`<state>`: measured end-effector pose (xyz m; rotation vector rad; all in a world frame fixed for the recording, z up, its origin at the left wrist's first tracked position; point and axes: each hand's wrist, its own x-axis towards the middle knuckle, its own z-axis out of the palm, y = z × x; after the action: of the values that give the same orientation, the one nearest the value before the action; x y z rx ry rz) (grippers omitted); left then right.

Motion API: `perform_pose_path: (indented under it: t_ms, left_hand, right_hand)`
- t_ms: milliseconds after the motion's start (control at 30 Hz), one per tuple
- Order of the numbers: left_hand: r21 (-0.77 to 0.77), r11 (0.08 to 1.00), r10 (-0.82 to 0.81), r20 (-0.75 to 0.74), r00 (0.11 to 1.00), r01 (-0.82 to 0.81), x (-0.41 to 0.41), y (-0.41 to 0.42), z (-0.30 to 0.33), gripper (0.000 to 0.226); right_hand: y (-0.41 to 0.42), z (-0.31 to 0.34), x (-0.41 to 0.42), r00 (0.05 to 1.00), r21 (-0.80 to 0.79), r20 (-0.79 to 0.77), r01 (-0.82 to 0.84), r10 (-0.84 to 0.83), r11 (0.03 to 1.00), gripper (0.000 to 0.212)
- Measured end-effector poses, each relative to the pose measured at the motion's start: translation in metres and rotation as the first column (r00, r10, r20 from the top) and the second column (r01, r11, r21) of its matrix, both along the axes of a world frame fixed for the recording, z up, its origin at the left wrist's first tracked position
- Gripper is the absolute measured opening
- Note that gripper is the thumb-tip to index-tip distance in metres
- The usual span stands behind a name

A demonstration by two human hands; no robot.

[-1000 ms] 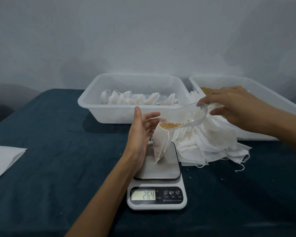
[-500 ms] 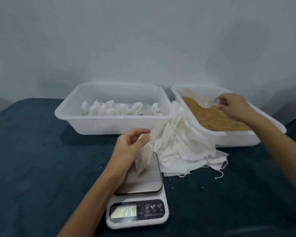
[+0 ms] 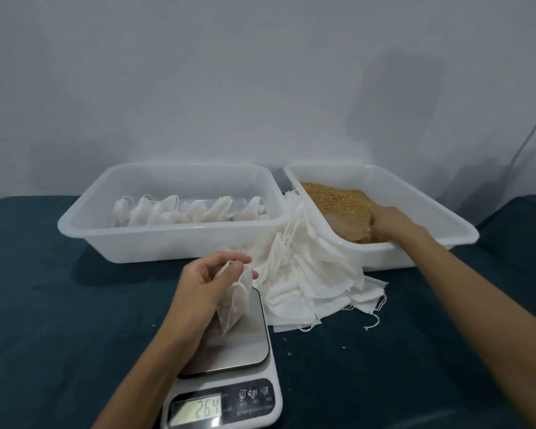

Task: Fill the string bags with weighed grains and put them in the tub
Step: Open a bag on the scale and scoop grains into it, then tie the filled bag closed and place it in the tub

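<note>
Room: you face a plain pale wall; a thin cable (image 3: 532,131) runs down it at far right.
Surface: a dark teal cloth (image 3: 59,305) covers the table, with a few stray grains lying near the scale (image 3: 226,382).
Scale: its display reads 264.
Left hand (image 3: 198,283): you pinch the mouth of a string bag (image 3: 234,300) whose bottom rests on the scale's steel plate.
Right hand (image 3: 390,224): it is down in the grain tub (image 3: 430,209), curled round a clear scoop (image 3: 350,226) lying in the grain.
Filled bags (image 3: 189,209): they stand in a row in the left tub (image 3: 167,239).
Empty bags (image 3: 310,277): a heap lies between the tubs and the scale.
Advice: take a small scoop, keep the bag mouth spread, and pour slowly while watching the display.
</note>
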<state>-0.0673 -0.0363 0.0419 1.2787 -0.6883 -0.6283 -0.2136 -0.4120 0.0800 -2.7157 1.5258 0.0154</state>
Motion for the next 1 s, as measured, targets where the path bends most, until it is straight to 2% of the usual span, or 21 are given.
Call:
perform_pose_path:
  t_ms: [100, 167, 200, 233, 267, 300, 333, 367, 400, 467, 567, 633, 700, 833, 933, 1000]
  left_hand:
    - [-0.031, 0.999, -0.026, -0.038, 0.999, 0.025, 0.001, 0.002, 0.001, 0.021]
    - [-0.059, 0.998, -0.03, -0.049, 0.998, 0.027, 0.001, 0.003, 0.002, 0.019]
    - [-0.078, 0.996, -0.035, -0.06, 0.998, 0.031, 0.001, 0.004, 0.003, 0.018]
    - [-0.104, 0.994, -0.049, -0.082, 0.995, 0.04, 0.001, 0.004, 0.003, 0.017]
    - [-0.133, 0.99, -0.066, -0.112, 0.992, 0.051, 0.001, 0.005, 0.004, 0.016]
    - [-0.164, 0.985, -0.083, -0.145, 0.986, 0.059, 0.001, 0.004, 0.006, 0.016]
    - [-0.196, 0.978, -0.1, -0.18, 0.979, 0.064, 0.001, 0.004, 0.007, 0.015]
    - [-0.232, 0.97, -0.12, -0.213, 0.97, 0.069, 0.001, 0.004, 0.008, 0.014]
    - [-0.272, 0.959, -0.145, -0.239, 0.96, 0.077, 0.003, 0.004, 0.008, 0.013]
    - [-0.336, 0.938, -0.186, -0.289, 0.939, 0.083, 0.005, 0.005, 0.01, 0.014]
    - [-0.355, 0.935, -0.154, -0.369, 0.917, 0.014, 0.01, 0.01, 0.013, 0.016]
    - [-0.329, 0.942, -0.056, -0.343, 0.937, -0.064, 0.011, 0.01, 0.013, 0.015]
    - [-0.254, 0.954, 0.106, -0.206, 0.973, -0.158, 0.012, 0.009, 0.012, 0.013]
    - [-0.235, 0.919, 0.333, 0.03, 0.943, -0.317, 0.012, 0.007, 0.007, 0.019]
    - [-0.239, 0.899, 0.403, 0.128, 0.906, -0.366, 0.01, 0.004, 0.005, 0.021]
    - [-0.23, 0.904, 0.404, 0.179, 0.897, -0.361, 0.006, 0.003, 0.005, 0.023]
  right_hand:
    - [0.01, 0.005, 0.002, 0.998, -0.078, -0.061, 0.019, -0.024, 0.997, 0.015]
    - [0.03, 0.013, 0.009, 0.998, -0.297, -0.06, -0.026, 0.008, 0.955, 0.011]
    - [0.046, 0.018, 0.015, 0.995, -0.391, 0.011, -0.083, 0.094, 0.916, 0.014]
    - [0.067, 0.022, 0.022, 0.959, -0.432, 0.152, -0.155, 0.241, 0.889, 0.019]
    - [0.095, 0.025, 0.029, 0.847, -0.408, 0.344, -0.254, 0.406, 0.877, 0.022]
    - [0.128, 0.027, 0.036, 0.668, -0.323, 0.549, -0.383, 0.501, 0.865, 0.024]
    - [0.162, 0.027, 0.042, 0.497, -0.191, 0.717, -0.535, 0.489, 0.823, 0.029]
    - [0.194, 0.025, 0.046, 0.388, -0.033, 0.831, -0.68, 0.398, 0.732, 0.038]
    - [0.221, 0.02, 0.05, 0.353, 0.109, 0.89, -0.781, 0.289, 0.615, 0.051]
    - [0.255, 0.006, 0.058, 0.389, 0.267, 0.894, -0.86, 0.221, 0.434, 0.074]
    - [0.266, -0.008, 0.069, 0.404, 0.321, 0.871, -0.898, 0.28, 0.3, 0.088]
    - [0.264, -0.012, 0.074, 0.415, 0.346, 0.869, -0.899, 0.269, 0.268, 0.088]
    - [0.263, -0.017, 0.081, 0.427, 0.35, 0.863, -0.891, 0.272, 0.289, 0.076]
    - [0.261, -0.028, 0.087, 0.376, 0.226, 0.897, -0.842, 0.233, 0.491, 0.039]
    - [0.258, -0.031, 0.084, 0.332, 0.094, 0.912, -0.742, 0.242, 0.664, 0.022]
    - [0.255, -0.032, 0.082, 0.315, 0.022, 0.906, -0.701, 0.282, 0.713, 0.014]
